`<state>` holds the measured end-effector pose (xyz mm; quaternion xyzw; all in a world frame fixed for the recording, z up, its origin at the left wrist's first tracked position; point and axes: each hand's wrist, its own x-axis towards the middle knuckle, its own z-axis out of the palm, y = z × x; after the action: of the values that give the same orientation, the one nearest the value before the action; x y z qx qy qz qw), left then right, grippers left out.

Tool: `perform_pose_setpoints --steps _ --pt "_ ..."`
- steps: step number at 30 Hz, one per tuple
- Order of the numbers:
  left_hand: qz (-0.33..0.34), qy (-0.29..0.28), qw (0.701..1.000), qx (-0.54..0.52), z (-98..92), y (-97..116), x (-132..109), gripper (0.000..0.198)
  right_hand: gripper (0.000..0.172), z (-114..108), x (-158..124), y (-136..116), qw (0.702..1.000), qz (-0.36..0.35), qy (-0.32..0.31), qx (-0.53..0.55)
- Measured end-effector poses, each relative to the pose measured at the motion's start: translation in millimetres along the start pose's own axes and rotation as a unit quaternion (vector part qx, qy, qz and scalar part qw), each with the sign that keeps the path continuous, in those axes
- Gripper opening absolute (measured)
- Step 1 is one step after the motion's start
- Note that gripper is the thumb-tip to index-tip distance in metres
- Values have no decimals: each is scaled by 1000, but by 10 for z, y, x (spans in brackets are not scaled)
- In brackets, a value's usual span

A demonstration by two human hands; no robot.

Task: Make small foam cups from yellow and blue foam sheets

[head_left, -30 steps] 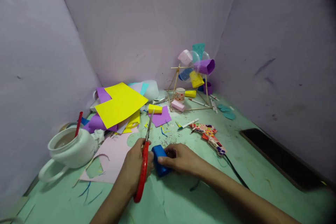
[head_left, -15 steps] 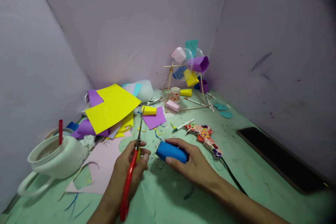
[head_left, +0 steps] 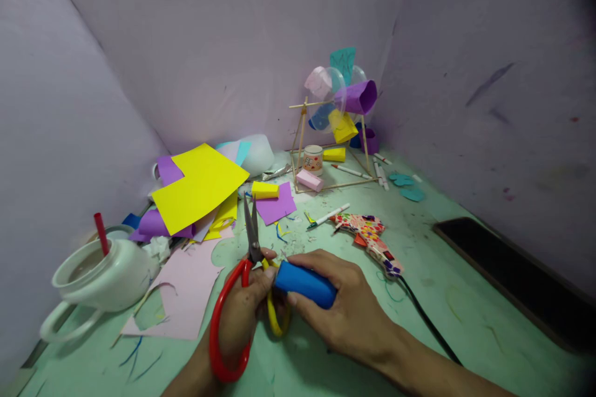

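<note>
Scissors with one red and one yellow handle are held in my left hand, their blades slightly parted and pointing away from me. My right hand grips a small blue paper tube, thumb on the near side and fingers over the far side. The tube's left end is close to my left fingertips; whether they touch it I cannot tell. Just beyond my hands lie a green-tipped marker and a flower-patterned glue gun with a black cord.
A stick frame carries a wheel with coloured paper cups. Yellow paper and purple paper lie left of it. A white teapot-shaped vessel stands at left, a dark phone-like slab at right. Paper scraps litter the table.
The scissors have turned in my left hand, from nearly edge-on with blades together to blades parted and both handles showing. My hands have come closer together. The view has shifted slightly.
</note>
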<state>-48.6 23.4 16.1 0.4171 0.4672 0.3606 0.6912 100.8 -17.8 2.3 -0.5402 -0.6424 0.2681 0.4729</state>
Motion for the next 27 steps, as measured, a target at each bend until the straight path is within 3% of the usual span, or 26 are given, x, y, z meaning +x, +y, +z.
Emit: perform_pose_setpoints --steps 15,22,27 --pt "-13 -15 1000 -1 57 33 19 62 28 -34 -3 25 999 -48 0 -10" --pt "-4 -33 999 5 55 -37 41 63 32 -57 -15 55 995 -89 -4 -50" --pt "-12 8 999 32 -101 38 30 60 30 -91 -31 104 983 -146 16 -108"
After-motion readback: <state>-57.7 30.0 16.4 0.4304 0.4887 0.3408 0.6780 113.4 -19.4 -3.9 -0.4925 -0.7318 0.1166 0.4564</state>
